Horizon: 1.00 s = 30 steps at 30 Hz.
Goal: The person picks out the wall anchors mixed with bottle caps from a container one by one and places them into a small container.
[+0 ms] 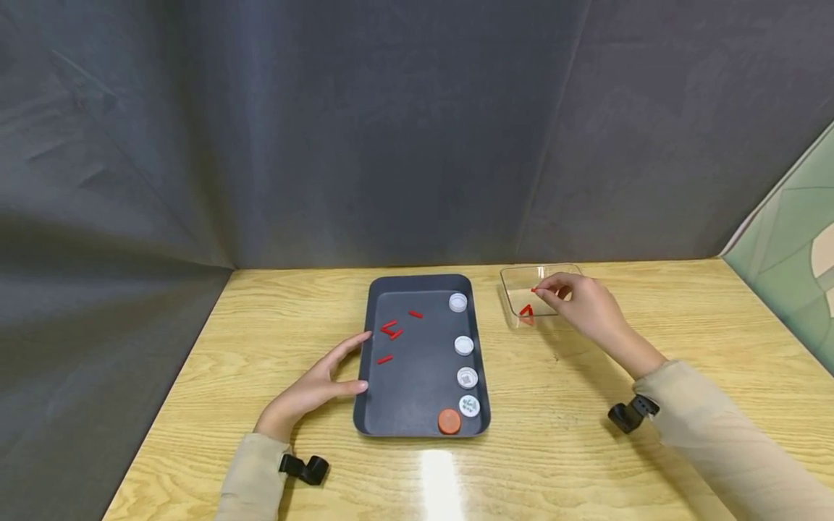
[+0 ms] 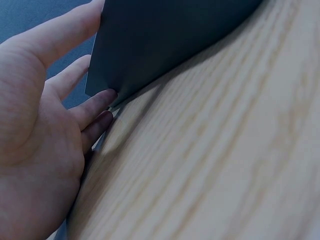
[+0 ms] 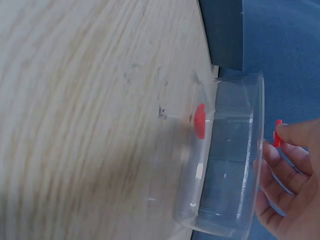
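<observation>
Between thumb and fingertips, my right hand point(image 1: 584, 306) pinches a small red stick point(image 3: 278, 134) over the clear plastic box point(image 1: 510, 295). In that box lie other red sticks point(image 1: 525, 310); the right wrist view shows them blurred through its wall. My left hand point(image 1: 317, 383) rests against the left side of the dark grey tray point(image 1: 417, 391), thumb and fingers spread along its rim. Loose red sticks point(image 1: 385, 359), several of them, are scattered in the tray's left half. The left wrist view has the tray wall point(image 2: 150, 45) beside the fingers.
Down the tray's right side runs a column of several round caps: white ones point(image 1: 464, 345), one with a green pattern point(image 1: 469, 405) and an orange one point(image 1: 449, 421). Behind the wooden table point(image 1: 554, 449) hangs a dark grey curtain point(image 1: 417, 145).
</observation>
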Available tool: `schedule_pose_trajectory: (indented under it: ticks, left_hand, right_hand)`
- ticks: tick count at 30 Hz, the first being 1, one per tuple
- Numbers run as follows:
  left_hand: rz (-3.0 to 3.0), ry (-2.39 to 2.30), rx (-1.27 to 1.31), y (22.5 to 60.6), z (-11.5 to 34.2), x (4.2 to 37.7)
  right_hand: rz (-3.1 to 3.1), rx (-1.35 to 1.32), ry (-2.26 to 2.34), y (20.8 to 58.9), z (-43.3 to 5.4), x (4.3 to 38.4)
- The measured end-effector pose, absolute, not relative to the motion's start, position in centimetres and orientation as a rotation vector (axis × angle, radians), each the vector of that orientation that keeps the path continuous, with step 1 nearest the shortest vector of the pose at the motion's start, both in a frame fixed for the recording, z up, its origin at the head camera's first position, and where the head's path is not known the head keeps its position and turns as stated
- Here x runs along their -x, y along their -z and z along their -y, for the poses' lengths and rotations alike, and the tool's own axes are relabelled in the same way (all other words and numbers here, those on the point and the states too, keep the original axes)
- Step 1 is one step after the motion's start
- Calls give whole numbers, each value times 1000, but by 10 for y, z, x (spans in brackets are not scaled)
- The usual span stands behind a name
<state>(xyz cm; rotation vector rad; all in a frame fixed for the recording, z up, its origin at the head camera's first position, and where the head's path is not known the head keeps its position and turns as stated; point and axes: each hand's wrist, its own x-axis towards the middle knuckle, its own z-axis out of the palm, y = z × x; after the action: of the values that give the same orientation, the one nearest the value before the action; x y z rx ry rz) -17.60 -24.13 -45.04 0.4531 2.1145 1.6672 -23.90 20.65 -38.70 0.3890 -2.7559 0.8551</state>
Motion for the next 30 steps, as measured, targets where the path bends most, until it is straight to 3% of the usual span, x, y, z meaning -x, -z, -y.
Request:
schedule_pose_trajectory:
  ticks: [30]
  left_hand:
    - [-2089,-1711,-511,456,242,178]
  right_hand:
    - [2854,-369,-872,407,-211,264]
